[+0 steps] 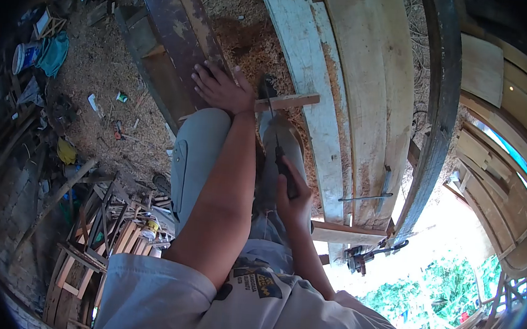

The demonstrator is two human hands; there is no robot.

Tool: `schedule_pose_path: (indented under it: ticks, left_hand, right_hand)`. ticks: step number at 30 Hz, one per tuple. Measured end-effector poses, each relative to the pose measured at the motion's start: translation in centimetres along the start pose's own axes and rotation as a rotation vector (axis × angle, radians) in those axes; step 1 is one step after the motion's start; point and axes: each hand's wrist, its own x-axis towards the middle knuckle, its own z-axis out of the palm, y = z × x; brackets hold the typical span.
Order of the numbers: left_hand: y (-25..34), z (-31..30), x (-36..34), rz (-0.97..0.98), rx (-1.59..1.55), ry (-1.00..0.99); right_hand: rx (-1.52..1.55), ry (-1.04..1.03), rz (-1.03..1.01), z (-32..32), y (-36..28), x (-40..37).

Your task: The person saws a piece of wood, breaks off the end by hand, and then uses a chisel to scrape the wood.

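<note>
Over sawdust-strewn floor (97, 71), hull planks (357, 79) at one o'clock, left hand (220, 90) spread flat on wood strip (290, 100), right hand (293, 201) clenched round saw (283, 166), open floor at ten o'clock

rough bare wooden planks (369, 80), thin metal blade (273, 123), loose sawdust (98, 65)

A stick (288, 99) is held down under the left hand (220, 90), whose fingers are spread flat on a dark beam (175, 27). A saw (273, 125) is gripped by the right hand (293, 198), and its blade is set across the stick. Sawdust (97, 71) is spread over the ground.
</note>
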Motion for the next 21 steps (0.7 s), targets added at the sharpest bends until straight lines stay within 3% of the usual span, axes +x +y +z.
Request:
schedule_pose_path:
  ticks: [3, 5, 8, 11, 14, 18, 21]
  left_hand:
    - [0.0, -0.1, 0.0, 0.005, 0.007, -0.013]
    - [0.0, 0.0, -0.2, 0.003, 0.012, -0.010]
    - [-0.1, 0.1, 0.2, 0.013, 0.011, -0.010]
    - [-0.4, -0.2, -0.4, 0.002, 0.021, -0.025]
    - [-0.1, -0.3, -0.4, 0.006, 0.016, -0.015]
    - [-0.1, -0.2, 0.0, 0.012, 0.020, -0.026]
    - [0.0, -0.3, -0.1, 0.012, 0.016, -0.017]
  right_hand:
    - [-0.044, 0.044, -0.058, 1.3, 0.1, 2.9]
    - [-0.042, -0.037, 0.020, 2.3, -0.9, 6.1]
    - [-0.070, -0.027, -0.014, -0.7, 0.8, 0.3]
    - [-0.042, -0.003, -0.016, -1.0, 0.4, -0.3]
    - [-0.016, -0.014, 0.028, 2.5, 0.4, 6.5]
    - [-0.059, 0.056, -0.063, 1.0, 0.5, 1.8]
    - [0.029, 0.022, -0.018, 0.2, 0.3, 1.0]
